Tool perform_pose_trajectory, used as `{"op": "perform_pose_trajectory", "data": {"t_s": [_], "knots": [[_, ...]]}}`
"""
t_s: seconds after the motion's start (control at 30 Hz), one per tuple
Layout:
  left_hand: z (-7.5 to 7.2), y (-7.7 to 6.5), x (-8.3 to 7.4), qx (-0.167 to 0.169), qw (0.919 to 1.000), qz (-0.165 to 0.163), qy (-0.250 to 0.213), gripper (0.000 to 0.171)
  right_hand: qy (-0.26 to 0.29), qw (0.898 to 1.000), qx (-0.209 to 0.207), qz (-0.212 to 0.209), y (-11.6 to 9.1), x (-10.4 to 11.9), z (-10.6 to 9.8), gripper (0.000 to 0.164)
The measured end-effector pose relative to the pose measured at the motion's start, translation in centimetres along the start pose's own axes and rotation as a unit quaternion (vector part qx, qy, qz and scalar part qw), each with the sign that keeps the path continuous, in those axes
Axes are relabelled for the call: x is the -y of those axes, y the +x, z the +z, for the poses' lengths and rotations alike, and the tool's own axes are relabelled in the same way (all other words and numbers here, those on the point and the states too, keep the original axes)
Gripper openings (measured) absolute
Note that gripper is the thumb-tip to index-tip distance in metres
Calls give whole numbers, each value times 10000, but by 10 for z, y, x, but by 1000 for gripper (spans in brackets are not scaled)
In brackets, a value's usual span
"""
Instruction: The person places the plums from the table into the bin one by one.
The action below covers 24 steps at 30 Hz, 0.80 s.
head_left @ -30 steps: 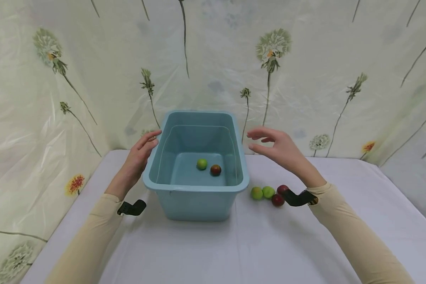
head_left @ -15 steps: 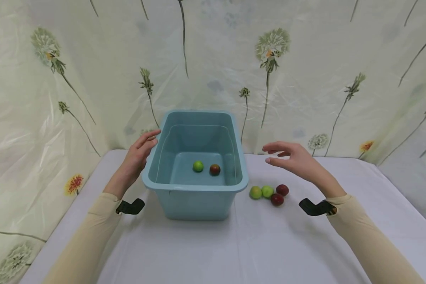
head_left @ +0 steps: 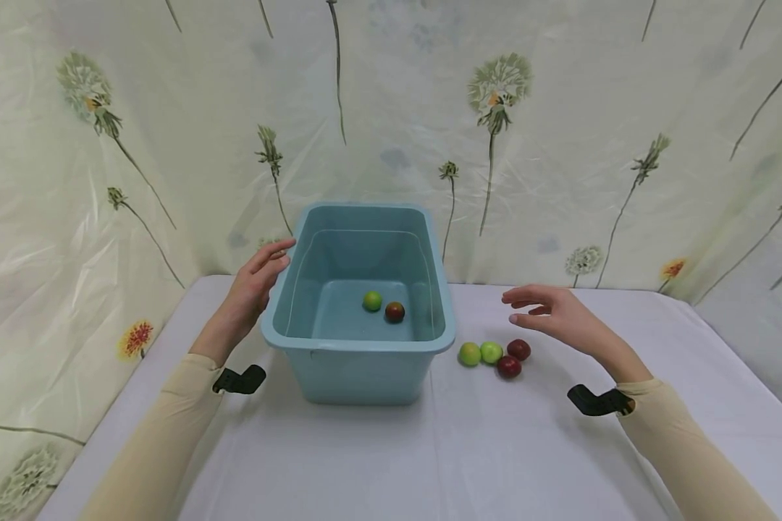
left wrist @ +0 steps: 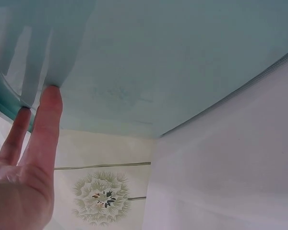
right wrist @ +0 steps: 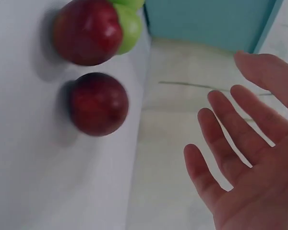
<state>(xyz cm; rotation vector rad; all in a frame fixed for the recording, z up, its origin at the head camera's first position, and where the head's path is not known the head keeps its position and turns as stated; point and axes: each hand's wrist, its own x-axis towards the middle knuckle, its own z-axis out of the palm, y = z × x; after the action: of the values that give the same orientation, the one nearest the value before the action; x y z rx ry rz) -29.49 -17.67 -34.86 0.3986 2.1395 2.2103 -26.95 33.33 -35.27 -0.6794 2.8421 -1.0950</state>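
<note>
My left hand (head_left: 253, 286) is at the left side of the blue plastic tub (head_left: 358, 376), fingers extended. In the left wrist view its fingertips (left wrist: 52, 96) are right at the tub's outer wall. Inside the tub lie a small green fruit (head_left: 372, 301) and a small dark red fruit (head_left: 394, 312). My right hand (head_left: 563, 318) hovers over the table right of the tub, fingers spread and holding nothing. Below and left of it, two red plum-like fruits (head_left: 510, 367) and two green fruits (head_left: 480, 353) sit in a cluster on the table.
A white cloth covers the table (head_left: 358, 463). Behind it and along the sides hangs a plastic curtain (head_left: 391, 108) printed with dandelions. A black wrist camera (head_left: 240, 379) is strapped to the left wrist, and another camera (head_left: 596, 400) to the right.
My right hand has moved away from the tub, rightward and lower. The green fruit in the tub rolled left, then back right. My left hand has stayed in place.
</note>
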Motion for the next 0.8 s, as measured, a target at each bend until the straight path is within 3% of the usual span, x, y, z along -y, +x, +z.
{"op": "perform_pose_trajectory", "data": {"t_s": [0.37,0.63,0.8], "knots": [[1,0,0,-47,9999,-25,-130,46,-20,9991,329,257,-16,-29,9,40],[1,0,0,-33,9998,-15,-209,46,259,9984,501,19,-22,-41,16,39],[1,0,0,-32,9998,-40,-215,46,347,9969,699,132,-23,-46,19,42]]}}
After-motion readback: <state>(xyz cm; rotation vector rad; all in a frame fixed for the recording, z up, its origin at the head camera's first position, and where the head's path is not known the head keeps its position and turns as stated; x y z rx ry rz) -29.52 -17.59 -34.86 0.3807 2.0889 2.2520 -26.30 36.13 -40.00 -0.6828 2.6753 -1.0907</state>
